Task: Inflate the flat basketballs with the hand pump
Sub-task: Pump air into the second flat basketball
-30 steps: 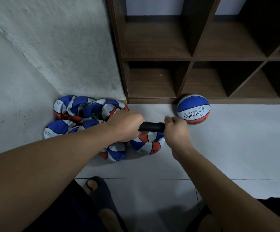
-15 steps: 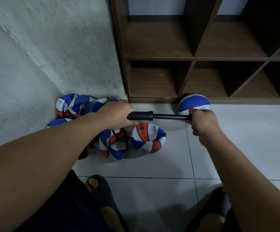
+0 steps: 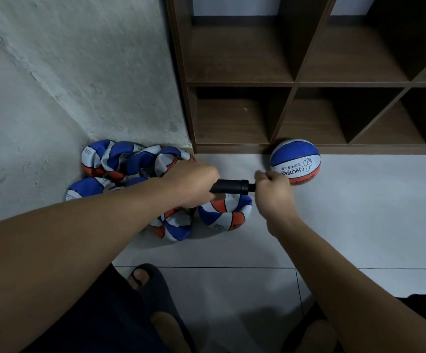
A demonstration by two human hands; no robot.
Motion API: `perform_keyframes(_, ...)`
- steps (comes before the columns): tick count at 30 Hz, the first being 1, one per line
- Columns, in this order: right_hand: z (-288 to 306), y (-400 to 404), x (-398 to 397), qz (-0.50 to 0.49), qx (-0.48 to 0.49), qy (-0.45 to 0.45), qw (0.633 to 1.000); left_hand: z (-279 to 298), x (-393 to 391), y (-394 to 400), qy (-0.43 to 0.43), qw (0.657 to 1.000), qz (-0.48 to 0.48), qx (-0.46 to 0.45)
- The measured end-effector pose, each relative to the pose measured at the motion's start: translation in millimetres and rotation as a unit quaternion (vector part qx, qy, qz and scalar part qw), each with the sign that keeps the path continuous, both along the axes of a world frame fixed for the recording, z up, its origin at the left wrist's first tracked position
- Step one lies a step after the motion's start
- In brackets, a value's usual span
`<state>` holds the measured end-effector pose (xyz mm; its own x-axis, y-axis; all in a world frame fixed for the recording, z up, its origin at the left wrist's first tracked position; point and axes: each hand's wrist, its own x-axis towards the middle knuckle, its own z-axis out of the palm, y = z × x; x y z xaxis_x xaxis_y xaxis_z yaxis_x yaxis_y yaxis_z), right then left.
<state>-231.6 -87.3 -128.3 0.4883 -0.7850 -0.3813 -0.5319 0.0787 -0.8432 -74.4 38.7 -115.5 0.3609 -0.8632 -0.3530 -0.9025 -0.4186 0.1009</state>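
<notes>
A black hand pump [image 3: 229, 186] lies level between my hands, its rod pushed in. My left hand [image 3: 194, 184] grips the barrel's left end. My right hand [image 3: 270, 189] grips the handle, close against the barrel's cap. Under the pump sits a partly filled blue, white and orange basketball [image 3: 223, 212], with a crumpled flat one [image 3: 175, 225] next to it. Several flat basketballs [image 3: 120, 159] are heaped in the wall corner. One round, full basketball [image 3: 295, 161] rests by the shelf's base. The pump's needle and its link to a ball are hidden.
A dark wooden cubby shelf [image 3: 293, 84] stands at the back on the pale tiled floor [image 3: 359, 212]. A rough plaster wall [image 3: 79, 72] closes the left side. My feet in dark slippers [image 3: 156, 289] are at the bottom of the view.
Half a second ago the rod was drawn out with my right hand near the full ball. Now my right hand has pushed left and the rod is back inside the barrel.
</notes>
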Motion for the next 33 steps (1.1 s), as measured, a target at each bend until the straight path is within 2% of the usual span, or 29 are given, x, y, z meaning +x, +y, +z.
perform_keyframes(10,8.3,-24.0,0.5,0.034,0.088,0.008,0.995,1.7,8.7,-1.1,0.0,1.0,-0.001,-0.03)
perform_keyframes(14,13.3,-65.2,-12.6,-0.037,0.123,-0.018,0.992,2.1,38.0,13.1,-0.003,0.999,0.041,-0.025)
perform_keyframes(16,10.2,-73.9,-15.2,-0.064,0.105,-0.011,0.992,0.8,42.1,14.7,-0.007,0.999,0.049,-0.02)
perform_keyframes(20,3.5,-49.3,-10.4,-0.035,-0.018,0.034,0.999,2.3,21.4,1.8,0.006,0.999,0.027,-0.015)
perform_keyframes(24,10.0,-22.6,-5.2,-0.039,-0.015,-0.01,0.999,5.5,11.3,-4.1,0.003,1.0,0.019,-0.003)
perform_keyframes(33,12.5,0.1,5.7,0.025,0.027,-0.01,0.999,10.2,3.2,-3.9,0.01,1.0,-0.001,-0.012)
